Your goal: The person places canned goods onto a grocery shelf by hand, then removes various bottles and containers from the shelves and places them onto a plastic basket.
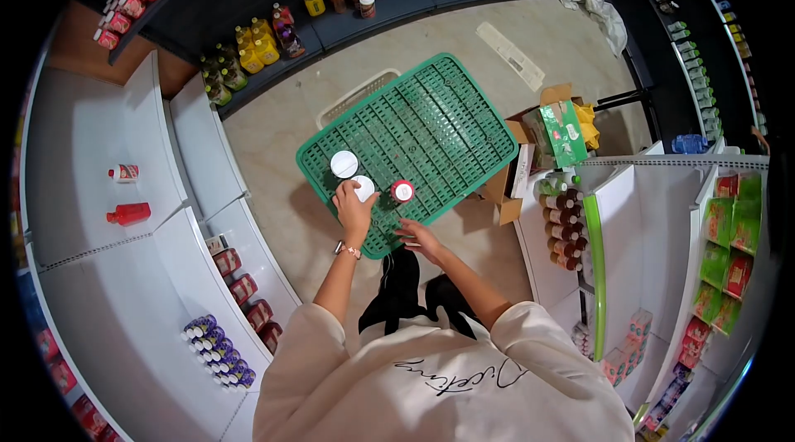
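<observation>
On the near left of the green crate, a white-topped container is being grasped by the left hand. Nearby, the right hand is being held open, released. A white round container and a red-rimmed container are being supported alongside. Rightward access is being narrowed by cardboard boxes; far bottles are being shelved.

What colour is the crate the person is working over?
Green: the crate shows best in the head view.
</observation>
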`<action>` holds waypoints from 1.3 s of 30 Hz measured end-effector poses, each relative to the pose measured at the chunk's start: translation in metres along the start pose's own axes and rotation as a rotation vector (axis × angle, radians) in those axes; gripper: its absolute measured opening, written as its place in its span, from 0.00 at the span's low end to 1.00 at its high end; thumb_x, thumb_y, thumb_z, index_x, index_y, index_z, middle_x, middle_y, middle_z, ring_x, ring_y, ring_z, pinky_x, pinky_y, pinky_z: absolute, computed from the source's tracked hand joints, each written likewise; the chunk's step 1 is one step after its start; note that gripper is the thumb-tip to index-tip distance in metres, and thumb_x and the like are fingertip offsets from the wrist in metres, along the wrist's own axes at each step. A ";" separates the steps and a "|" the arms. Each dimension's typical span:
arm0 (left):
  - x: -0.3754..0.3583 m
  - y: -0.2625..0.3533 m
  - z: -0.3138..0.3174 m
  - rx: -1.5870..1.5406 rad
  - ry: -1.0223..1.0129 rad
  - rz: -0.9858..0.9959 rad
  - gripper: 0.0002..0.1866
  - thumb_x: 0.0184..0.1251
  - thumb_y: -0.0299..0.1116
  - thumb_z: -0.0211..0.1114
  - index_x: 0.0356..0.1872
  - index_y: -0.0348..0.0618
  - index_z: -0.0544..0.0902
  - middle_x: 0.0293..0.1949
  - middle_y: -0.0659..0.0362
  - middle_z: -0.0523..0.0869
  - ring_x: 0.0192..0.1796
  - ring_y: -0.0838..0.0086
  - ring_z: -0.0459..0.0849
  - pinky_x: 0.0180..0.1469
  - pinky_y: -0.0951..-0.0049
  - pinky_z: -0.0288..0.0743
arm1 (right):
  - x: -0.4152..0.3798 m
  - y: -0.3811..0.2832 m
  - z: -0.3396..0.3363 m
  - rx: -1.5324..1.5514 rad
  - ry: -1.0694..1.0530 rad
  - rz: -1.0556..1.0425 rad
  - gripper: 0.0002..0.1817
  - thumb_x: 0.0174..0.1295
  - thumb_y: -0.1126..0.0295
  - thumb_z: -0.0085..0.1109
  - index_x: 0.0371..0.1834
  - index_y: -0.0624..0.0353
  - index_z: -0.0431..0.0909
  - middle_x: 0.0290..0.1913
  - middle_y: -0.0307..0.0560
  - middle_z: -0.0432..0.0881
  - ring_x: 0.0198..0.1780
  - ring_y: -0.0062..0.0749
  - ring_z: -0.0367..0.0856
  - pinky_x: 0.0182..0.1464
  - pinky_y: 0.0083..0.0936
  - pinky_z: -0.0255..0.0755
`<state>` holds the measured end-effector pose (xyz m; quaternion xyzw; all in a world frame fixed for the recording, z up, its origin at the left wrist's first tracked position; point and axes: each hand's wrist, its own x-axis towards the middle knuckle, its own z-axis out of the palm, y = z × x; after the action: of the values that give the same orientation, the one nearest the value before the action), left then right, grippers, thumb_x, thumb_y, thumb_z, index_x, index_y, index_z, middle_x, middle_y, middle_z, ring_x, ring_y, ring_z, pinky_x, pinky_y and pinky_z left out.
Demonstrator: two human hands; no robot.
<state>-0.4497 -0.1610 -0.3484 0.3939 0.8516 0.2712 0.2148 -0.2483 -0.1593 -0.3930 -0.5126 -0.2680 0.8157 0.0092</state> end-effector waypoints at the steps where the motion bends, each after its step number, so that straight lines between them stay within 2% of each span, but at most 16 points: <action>1: -0.002 -0.008 0.004 -0.002 0.018 0.047 0.29 0.48 0.38 0.77 0.50 0.44 0.73 0.55 0.51 0.72 0.59 0.51 0.70 0.59 0.55 0.67 | -0.004 0.006 -0.007 -0.013 0.030 0.002 0.29 0.67 0.53 0.45 0.72 0.45 0.61 0.61 0.42 0.76 0.58 0.34 0.73 0.61 0.36 0.66; 8: -0.041 -0.035 0.017 -0.122 0.176 0.085 0.33 0.55 0.33 0.72 0.60 0.35 0.66 0.58 0.42 0.68 0.63 0.47 0.65 0.65 0.53 0.60 | -0.050 0.032 -0.068 -0.139 0.214 -0.103 0.26 0.65 0.58 0.50 0.67 0.46 0.68 0.56 0.41 0.80 0.51 0.30 0.77 0.55 0.32 0.71; 10: -0.065 -0.067 0.038 -0.062 0.263 0.074 0.34 0.55 0.32 0.71 0.60 0.31 0.65 0.58 0.40 0.68 0.62 0.46 0.66 0.65 0.53 0.60 | -0.078 0.043 -0.083 -0.012 0.254 -0.150 0.26 0.63 0.59 0.52 0.66 0.46 0.69 0.54 0.41 0.80 0.50 0.29 0.77 0.54 0.32 0.70; 12: -0.099 -0.091 0.048 0.025 0.176 -0.055 0.37 0.53 0.31 0.71 0.61 0.29 0.61 0.58 0.38 0.66 0.62 0.46 0.65 0.65 0.51 0.61 | -0.109 0.058 -0.101 0.128 0.293 -0.215 0.26 0.62 0.59 0.53 0.65 0.46 0.70 0.52 0.42 0.81 0.50 0.30 0.77 0.54 0.32 0.70; 14: -0.131 -0.141 0.083 0.157 0.172 -0.173 0.28 0.55 0.34 0.69 0.55 0.32 0.71 0.50 0.44 0.77 0.52 0.49 0.75 0.58 0.53 0.69 | -0.147 0.083 -0.118 0.196 0.368 -0.268 0.25 0.61 0.60 0.55 0.64 0.46 0.71 0.52 0.42 0.81 0.49 0.30 0.77 0.53 0.32 0.70; 19: -0.189 -0.171 0.129 0.047 -0.790 -0.299 0.18 0.57 0.36 0.65 0.46 0.34 0.80 0.38 0.50 0.85 0.42 0.53 0.82 0.50 0.56 0.75 | -0.250 0.186 -0.151 0.332 0.629 -0.357 0.24 0.58 0.66 0.61 0.60 0.47 0.74 0.47 0.41 0.82 0.45 0.25 0.78 0.49 0.26 0.73; 22: -0.244 -0.131 0.157 0.240 -0.910 0.201 0.15 0.58 0.38 0.63 0.39 0.38 0.85 0.30 0.53 0.87 0.36 0.59 0.86 0.44 0.62 0.78 | -0.313 0.278 -0.166 0.489 0.775 -0.416 0.24 0.55 0.70 0.64 0.58 0.48 0.76 0.40 0.39 0.81 0.39 0.22 0.78 0.43 0.23 0.74; 23: -0.264 -0.104 0.155 0.345 -0.978 0.404 0.19 0.58 0.42 0.63 0.44 0.37 0.84 0.37 0.50 0.88 0.39 0.65 0.86 0.44 0.66 0.78 | -0.326 0.324 -0.169 0.547 0.817 -0.444 0.24 0.54 0.72 0.65 0.57 0.49 0.76 0.37 0.38 0.81 0.37 0.21 0.78 0.41 0.21 0.74; 26: -0.322 -0.032 0.169 0.364 -1.079 0.436 0.19 0.60 0.45 0.61 0.43 0.41 0.84 0.42 0.48 0.87 0.49 0.55 0.84 0.55 0.62 0.74 | -0.353 0.472 -0.169 0.653 0.991 -0.455 0.24 0.51 0.76 0.67 0.54 0.50 0.78 0.27 0.36 0.78 0.28 0.19 0.75 0.31 0.18 0.72; 27: -0.350 0.001 0.169 0.351 -1.112 0.319 0.18 0.60 0.44 0.61 0.43 0.40 0.83 0.38 0.48 0.87 0.43 0.58 0.86 0.49 0.63 0.77 | -0.345 0.533 -0.170 0.629 1.120 -0.426 0.24 0.48 0.78 0.68 0.52 0.51 0.79 0.24 0.36 0.76 0.25 0.18 0.72 0.27 0.19 0.70; 28: -0.355 -0.019 0.212 0.269 -1.029 0.555 0.18 0.60 0.42 0.62 0.44 0.40 0.83 0.35 0.50 0.88 0.37 0.63 0.87 0.42 0.67 0.79 | -0.368 0.575 -0.162 0.609 1.129 -0.302 0.24 0.47 0.79 0.67 0.50 0.52 0.80 0.23 0.35 0.77 0.26 0.18 0.74 0.27 0.20 0.71; 30: -0.399 0.009 0.238 0.171 -1.149 0.335 0.17 0.60 0.42 0.61 0.44 0.40 0.83 0.34 0.50 0.88 0.36 0.63 0.87 0.41 0.66 0.78 | -0.390 0.661 -0.135 0.765 1.232 -0.231 0.23 0.46 0.80 0.66 0.50 0.52 0.80 0.23 0.36 0.80 0.28 0.20 0.78 0.28 0.21 0.72; 33: -0.465 0.039 0.257 0.170 -1.317 0.505 0.17 0.61 0.43 0.60 0.40 0.38 0.84 0.35 0.47 0.87 0.39 0.56 0.86 0.44 0.61 0.77 | -0.413 0.762 -0.082 1.020 1.425 -0.142 0.23 0.46 0.82 0.64 0.49 0.52 0.80 0.24 0.40 0.81 0.26 0.23 0.78 0.26 0.21 0.71; 35: -0.488 0.030 0.283 0.259 -1.401 0.752 0.17 0.61 0.43 0.60 0.39 0.38 0.84 0.35 0.45 0.87 0.41 0.52 0.85 0.46 0.59 0.76 | -0.401 0.830 -0.045 1.205 1.505 -0.208 0.23 0.43 0.81 0.64 0.47 0.55 0.80 0.23 0.43 0.82 0.25 0.26 0.78 0.26 0.26 0.72; 36: -0.496 0.029 0.296 0.292 -1.434 0.884 0.17 0.61 0.43 0.60 0.38 0.38 0.84 0.35 0.44 0.86 0.42 0.51 0.84 0.47 0.58 0.76 | -0.388 0.856 -0.026 1.266 1.540 -0.170 0.23 0.46 0.83 0.61 0.48 0.55 0.80 0.23 0.44 0.82 0.21 0.25 0.75 0.22 0.24 0.68; 39: -0.555 0.046 0.288 0.467 -1.301 1.032 0.16 0.62 0.42 0.60 0.39 0.40 0.85 0.35 0.44 0.86 0.43 0.52 0.85 0.48 0.59 0.76 | -0.374 0.876 0.027 1.396 1.502 -0.081 0.21 0.51 0.84 0.55 0.48 0.55 0.80 0.23 0.44 0.81 0.20 0.24 0.73 0.18 0.22 0.64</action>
<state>0.0743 -0.4890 -0.4540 0.8427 0.3078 -0.1267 0.4231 0.1344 -1.0292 -0.4647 -0.7618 0.3240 0.2574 0.4984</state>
